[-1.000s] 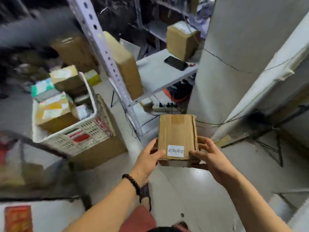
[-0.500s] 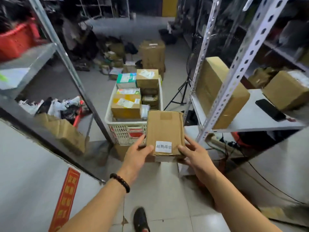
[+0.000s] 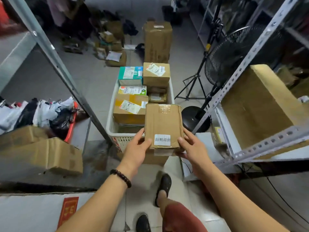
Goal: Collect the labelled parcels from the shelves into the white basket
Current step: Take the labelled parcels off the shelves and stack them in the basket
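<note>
Now both hands, left hand (image 3: 137, 148) and right hand (image 3: 192, 148), hold the brown parcel (image 3: 163, 124) near the white basket (image 3: 111, 124). It looks full, so the parcel might slide off.

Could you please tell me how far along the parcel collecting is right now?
Done: several parcels, including a teal box and a stickered brown box, already sit in the white basket. In hand: the left grip and right grip hold a labelled parcel over the basket's near end. Left: setting it in; a large box on the right shelf shows no label from here.
</note>
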